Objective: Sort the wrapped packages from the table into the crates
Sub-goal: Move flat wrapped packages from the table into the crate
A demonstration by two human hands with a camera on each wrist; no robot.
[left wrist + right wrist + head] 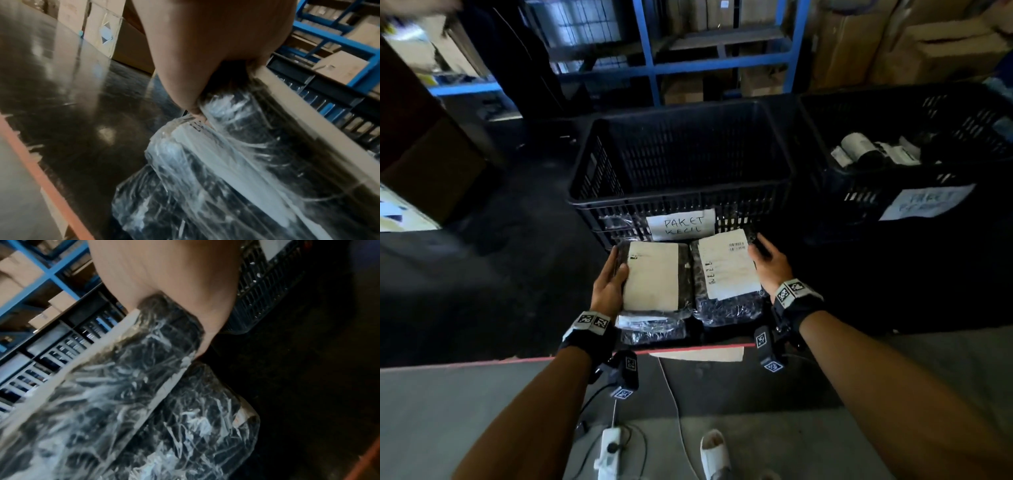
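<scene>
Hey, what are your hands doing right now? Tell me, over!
Left hand grips left package stack. Right hand grips right package stack. Both held before the labelled crate, not yet in. Nothing blocking.

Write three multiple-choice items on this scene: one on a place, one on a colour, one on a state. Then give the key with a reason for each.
1. Where does the handwritten sign reading PAKET KECIL hang?
A. on the near wall of the middle crate
B. on the blue shelving
C. on the floor

2. What colour are the crates?
A. red
B. black
C. white

3. What is the left hand doing?
A. hanging idle
B. pressing the sign
C. gripping the left edge of a wrapped package

Key:
1 A: the sign sits on the front of the middle crate, just beyond the packages.
2 B: both the middle crate and the right crate are black lattice plastic.
3 C: the left hand curls round the side of the left package, while the right hand holds the right package.
</scene>
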